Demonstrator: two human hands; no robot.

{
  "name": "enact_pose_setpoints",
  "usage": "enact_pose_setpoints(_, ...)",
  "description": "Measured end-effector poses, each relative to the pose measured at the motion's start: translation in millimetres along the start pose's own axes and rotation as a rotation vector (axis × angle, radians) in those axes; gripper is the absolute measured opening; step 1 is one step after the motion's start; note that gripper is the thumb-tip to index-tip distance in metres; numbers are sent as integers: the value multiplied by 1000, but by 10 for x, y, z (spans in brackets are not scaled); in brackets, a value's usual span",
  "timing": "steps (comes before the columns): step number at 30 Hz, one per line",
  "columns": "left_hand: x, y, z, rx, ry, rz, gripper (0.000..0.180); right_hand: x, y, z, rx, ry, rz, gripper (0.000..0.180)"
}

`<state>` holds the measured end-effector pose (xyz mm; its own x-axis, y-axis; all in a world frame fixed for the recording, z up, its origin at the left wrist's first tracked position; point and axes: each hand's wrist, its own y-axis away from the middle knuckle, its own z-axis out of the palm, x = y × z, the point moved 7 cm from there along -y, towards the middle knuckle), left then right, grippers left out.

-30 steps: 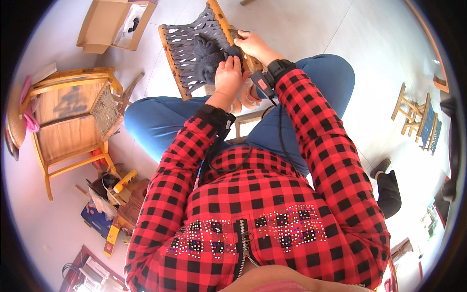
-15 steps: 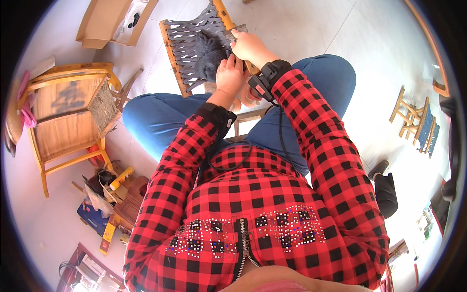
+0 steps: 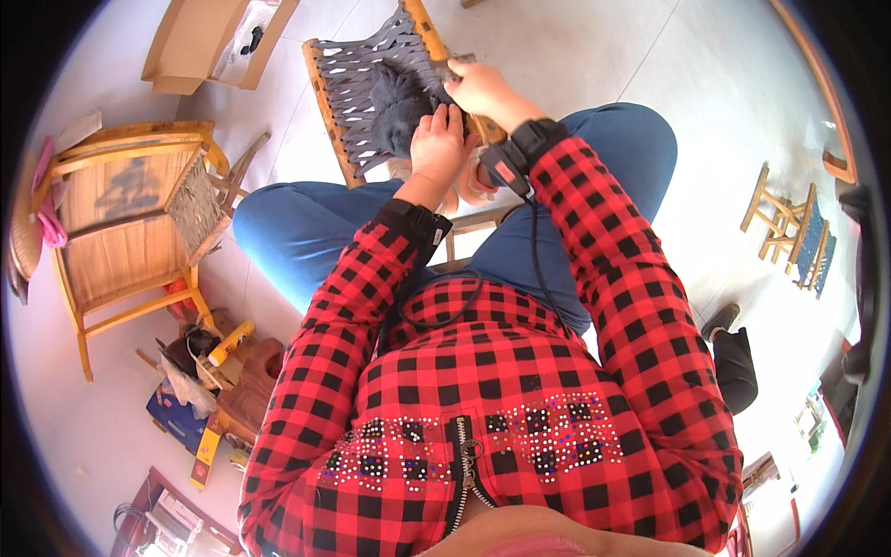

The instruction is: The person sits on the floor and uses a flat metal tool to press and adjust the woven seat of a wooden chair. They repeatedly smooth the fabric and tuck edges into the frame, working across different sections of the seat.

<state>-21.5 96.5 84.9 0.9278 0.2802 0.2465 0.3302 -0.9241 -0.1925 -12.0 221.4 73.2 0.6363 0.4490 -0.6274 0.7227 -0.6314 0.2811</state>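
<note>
A small wooden frame with a seat of dark grey fabric strips (image 3: 351, 93) stands tilted in front of my knees. A bundle of the same dark grey strip (image 3: 397, 110) lies on the webbing. My left hand (image 3: 440, 147) is closed, fingertips bent at the frame's right wooden rail (image 3: 424, 30), beside the bundle; its grip on a strip is partly hidden. Just above and right of it, my right hand (image 3: 486, 96) curls over the same rail. Its thumb and fingers press on a grey-brown blocky piece (image 3: 455, 67), whose kind I cannot make out.
An open cardboard box (image 3: 197, 46) sits at the far left. A wooden chair (image 3: 130, 241) lies to the left, above stacked odds and ends (image 3: 218, 371). Small blue-seated stools (image 3: 806, 243) stand at the right, and another person's leg (image 3: 733, 367) shows there. Black cables hang from my wrists.
My right hand has shifted slightly right and changed its hold, its forearm swinging outward. The left hand stays at nearly the same place on the rail.
</note>
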Motion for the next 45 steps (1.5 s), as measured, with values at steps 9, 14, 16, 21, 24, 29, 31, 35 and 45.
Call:
enact_pose_setpoints(9, -9, 14, 12, -17, 51, 5, 55, 23, 122, 45, -33, -90, 19, 52)
enact_pose_setpoints(14, -5, 17, -8, 3, 20, 24, 55, -15, 115, 70, -91, -42, 18, 52)
enact_pose_setpoints(16, -11, 25, -3, 22, 20, 29, 57, 67, 236, 101, -127, -122, 45, 53)
enact_pose_setpoints(21, -26, 32, 51, -19, -37, 30, 60, 82, 198, 87, -67, -162, 43, 54)
enact_pose_setpoints(24, -23, 25, 50, -30, -47, 30, 60, 70, 84, 43, -43, -155, 48, 53)
enact_pose_setpoints(29, -24, 32, 26, -2, -42, 30, 62, 163, 212, 113, -155, -184, 60, 53)
enact_pose_setpoints(31, -25, 37, 32, 2, -37, 29, 62, 179, 228, 115, -134, -206, 57, 53)
enact_pose_setpoints(35, -29, 35, 38, -12, -41, 27, 61, 105, 87, 85, -57, -211, 7, 53)
enact_pose_setpoints(45, -14, 29, -11, -6, 12, 15, 58, 250, 138, 169, -104, -415, 76, 54)
